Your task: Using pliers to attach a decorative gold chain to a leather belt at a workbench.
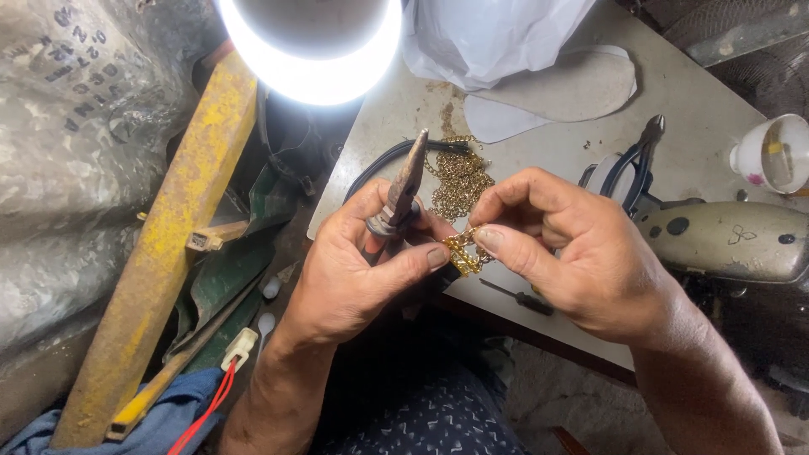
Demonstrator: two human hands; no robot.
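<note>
Pliers [406,181] nose-up, axis slightly right-tilted

Single head-mounted view, no second to overlap. Looks steeply down from above, close in on both hands at frame centre. Worktop [691,101] runs off the upper right, its near edge slanting across. Lamp [310,42] at top edge glares into the lens.
</note>
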